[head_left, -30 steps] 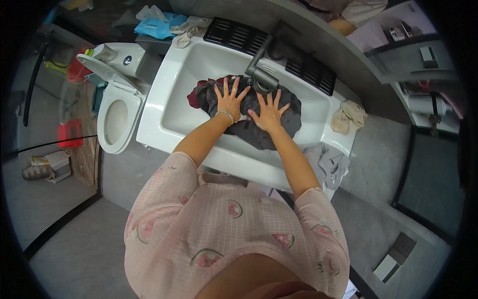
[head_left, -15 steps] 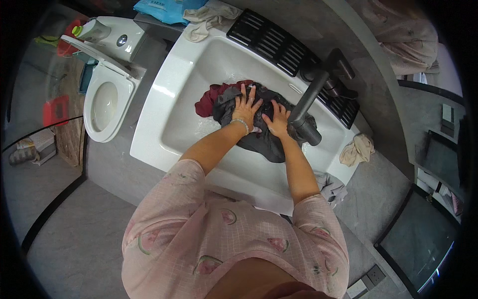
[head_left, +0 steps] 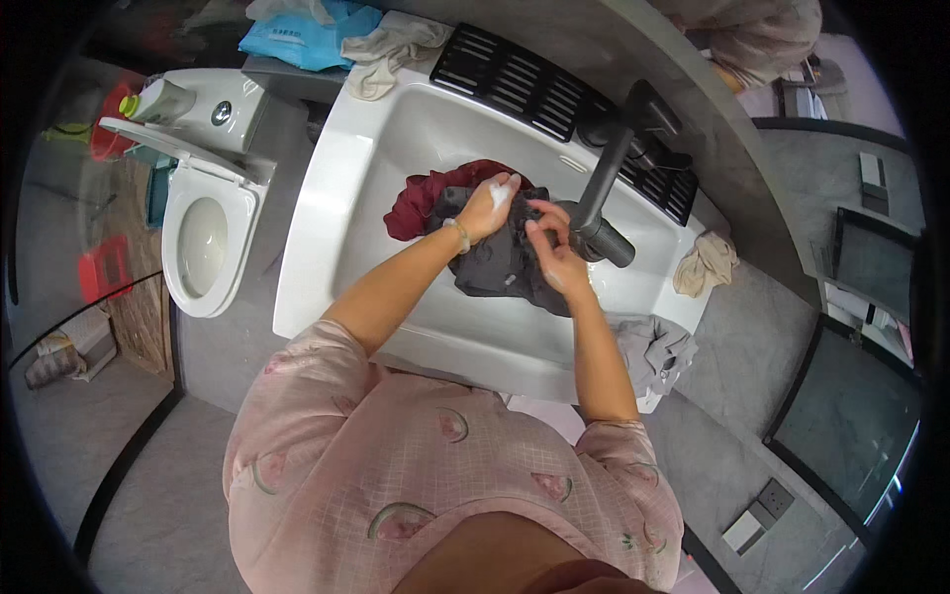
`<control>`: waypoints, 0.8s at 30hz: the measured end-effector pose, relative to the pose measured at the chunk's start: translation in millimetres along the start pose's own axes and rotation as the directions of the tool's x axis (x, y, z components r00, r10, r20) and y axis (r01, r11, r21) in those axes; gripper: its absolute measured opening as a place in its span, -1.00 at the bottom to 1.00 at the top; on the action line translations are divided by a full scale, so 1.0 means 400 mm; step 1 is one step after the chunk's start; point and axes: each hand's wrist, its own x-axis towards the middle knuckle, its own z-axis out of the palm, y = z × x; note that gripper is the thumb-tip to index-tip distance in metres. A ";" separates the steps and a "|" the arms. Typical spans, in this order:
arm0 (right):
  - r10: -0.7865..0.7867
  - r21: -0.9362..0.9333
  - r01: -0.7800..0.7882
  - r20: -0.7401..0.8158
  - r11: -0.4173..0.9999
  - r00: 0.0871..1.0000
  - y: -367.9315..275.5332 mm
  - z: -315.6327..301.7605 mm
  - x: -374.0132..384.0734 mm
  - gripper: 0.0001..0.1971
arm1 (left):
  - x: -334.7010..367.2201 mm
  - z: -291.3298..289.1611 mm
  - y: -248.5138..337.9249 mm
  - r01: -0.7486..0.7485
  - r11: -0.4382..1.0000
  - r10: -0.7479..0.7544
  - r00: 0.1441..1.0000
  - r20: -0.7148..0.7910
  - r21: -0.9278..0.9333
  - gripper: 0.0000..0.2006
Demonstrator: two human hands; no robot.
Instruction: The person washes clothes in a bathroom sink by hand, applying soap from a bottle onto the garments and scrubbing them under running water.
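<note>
A wet dark grey garment lies bunched in the white sink, with a maroon cloth against its far left side. My left hand, a bracelet on its wrist and white foam on its back, is closed on the grey fabric near the maroon cloth. Just right of it, beside the tap, my right hand has its fingers bent and pinching the same garment. Part of the fabric is hidden under both hands. The dark tap reaches over the right side of the basin.
Black slatted racks line the sink's back edge. Beige cloths hang at the back left corner and the right corner. A grey cloth drapes over the front right rim. Left of the sink stands a toilet.
Both hands pressed flat and spread on the garment before; now their fingers are bent around its fabric. The grey garment is gathered more tightly, and foam shows on my left hand.
</note>
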 end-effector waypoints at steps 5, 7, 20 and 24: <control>0.355 -0.042 -0.392 -0.346 0.919 0.869 0.029 0.062 0.093 -0.69 | -0.031 0.149 -0.019 0.261 0.897 -0.297 0.954 -0.050 -0.356 -0.63; 0.228 -0.029 -0.276 -0.485 0.961 0.844 0.031 0.097 0.089 -0.69 | -0.008 0.123 -0.067 0.379 0.834 -0.360 0.925 0.125 -0.402 -0.66; 0.153 -0.186 -0.373 -0.684 0.909 0.713 0.230 -0.179 0.015 -0.59 | 0.007 -0.005 0.140 -0.344 0.815 0.388 0.922 0.002 0.466 -0.74; -0.104 -0.508 -0.322 -0.645 0.799 0.757 0.192 -0.298 -0.019 -0.66 | -0.019 0.018 0.038 -0.302 0.221 0.417 0.889 0.191 0.927 -0.44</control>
